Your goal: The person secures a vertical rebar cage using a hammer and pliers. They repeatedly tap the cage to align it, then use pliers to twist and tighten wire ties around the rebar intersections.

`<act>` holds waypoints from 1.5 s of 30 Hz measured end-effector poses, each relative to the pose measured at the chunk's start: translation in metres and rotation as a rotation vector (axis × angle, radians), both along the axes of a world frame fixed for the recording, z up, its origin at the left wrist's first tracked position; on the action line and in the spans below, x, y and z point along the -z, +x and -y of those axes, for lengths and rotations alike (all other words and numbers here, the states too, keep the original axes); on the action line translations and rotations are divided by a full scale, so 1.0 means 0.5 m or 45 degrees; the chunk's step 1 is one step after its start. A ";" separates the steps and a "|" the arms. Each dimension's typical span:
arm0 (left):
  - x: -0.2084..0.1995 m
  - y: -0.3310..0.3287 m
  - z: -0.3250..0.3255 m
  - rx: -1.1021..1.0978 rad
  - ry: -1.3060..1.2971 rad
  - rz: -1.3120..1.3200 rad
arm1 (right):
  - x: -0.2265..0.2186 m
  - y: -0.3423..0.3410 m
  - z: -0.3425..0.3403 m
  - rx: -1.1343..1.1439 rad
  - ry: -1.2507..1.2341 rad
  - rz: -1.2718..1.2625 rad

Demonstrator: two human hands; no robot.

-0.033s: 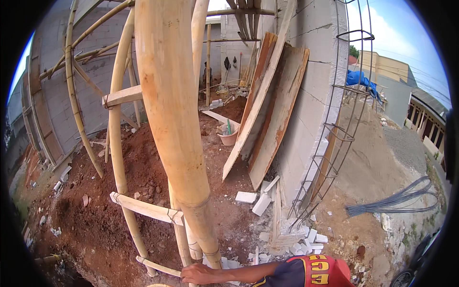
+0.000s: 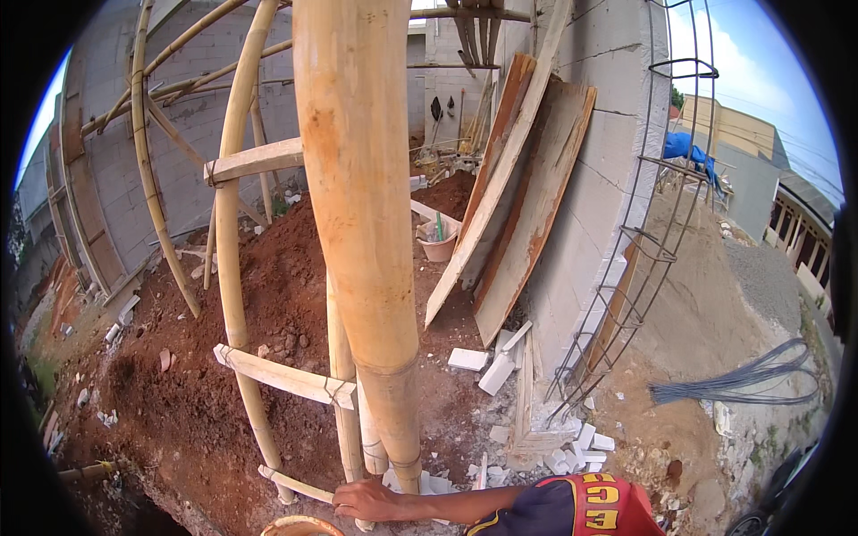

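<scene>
My right hand [image 2: 366,501] reaches in from the lower edge, its arm in a short red and navy sleeve [image 2: 581,506]. Its fingers are closed around the right rail of a bamboo ladder [image 2: 343,429], level with the end of the lowest visible rung [image 2: 295,483]. Wooden rungs tie that rail to the curved left rail [image 2: 231,268]. Just in front rises a thick bamboo pole [image 2: 357,205], hiding part of the ladder. A round yellowish rim [image 2: 302,522], perhaps a bucket's, shows left of my hand, cut off below. My left hand is out of view.
Reddish soil [image 2: 197,393] is heaped at left. Boards [image 2: 536,205] lean on a grey block wall [image 2: 594,179], beside a rebar cage [image 2: 639,250]. White block pieces [image 2: 496,373] litter the ground. A bucket [image 2: 438,242] stands behind; coiled rods [image 2: 742,380] lie at right.
The view has shifted, so the thick pole and ladder sit farther right. More of the round rim shows at the bottom. My right hand keeps its hold on the ladder rail.
</scene>
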State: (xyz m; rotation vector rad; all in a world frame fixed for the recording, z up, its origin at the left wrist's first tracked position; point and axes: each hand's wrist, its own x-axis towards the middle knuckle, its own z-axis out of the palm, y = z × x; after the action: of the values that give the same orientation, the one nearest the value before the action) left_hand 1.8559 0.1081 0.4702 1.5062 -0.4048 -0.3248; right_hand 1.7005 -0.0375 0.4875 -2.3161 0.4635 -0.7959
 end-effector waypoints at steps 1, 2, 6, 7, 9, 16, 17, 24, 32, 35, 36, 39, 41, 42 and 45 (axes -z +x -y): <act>0.012 0.047 -0.013 -0.069 0.046 -0.002 | -0.034 0.053 0.002 0.062 0.010 0.003; 0.020 0.098 -0.034 -0.146 0.105 0.000 | -0.068 0.110 0.011 0.138 -0.050 0.114; 0.018 0.247 -0.067 -0.089 0.186 -0.065 | -0.228 0.347 0.135 0.547 -0.338 0.483; 0.002 0.277 -0.065 0.031 0.241 -0.122 | -0.278 0.396 0.193 0.717 -0.384 0.606; -0.031 0.322 -0.058 0.059 0.289 -0.084 | -0.387 0.454 0.336 1.023 -0.555 0.763; -0.178 0.473 0.018 0.346 0.289 -0.111 | -0.791 0.402 0.741 1.631 -1.221 0.310; -0.196 0.491 0.034 0.376 0.308 -0.061 | -0.814 0.381 0.769 1.644 -1.368 0.203; -0.344 0.610 0.152 0.553 0.191 0.072 | -0.833 0.293 0.870 1.683 -1.258 -0.377; -0.457 0.675 0.315 0.448 -0.039 0.128 | -0.811 0.287 0.889 1.669 -1.692 -0.072; -0.543 0.711 0.409 0.681 0.020 0.218 | -0.817 0.290 0.877 1.646 -1.512 -0.041; -0.580 0.711 0.435 0.755 0.004 0.023 | -0.823 0.294 0.873 1.609 -1.464 -0.001; -0.712 0.701 0.511 0.708 -0.008 0.186 | -0.846 0.305 0.855 1.620 -1.210 -0.062; -0.823 0.714 0.543 0.856 -0.002 0.112 | -0.868 0.312 0.843 1.622 -1.088 -0.083; -0.878 0.719 0.552 0.900 -0.002 0.036 | -0.880 0.314 0.837 1.624 -1.045 -0.097; -1.020 0.725 0.595 0.778 -0.175 0.003 | -0.915 0.317 0.829 1.619 -0.813 -0.288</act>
State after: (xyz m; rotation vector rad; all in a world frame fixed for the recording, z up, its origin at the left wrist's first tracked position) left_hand 2.2184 -0.1892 0.9800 1.2220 -0.8726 -0.7578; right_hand 1.8588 -0.4518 0.9451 -2.4984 2.1536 -1.3643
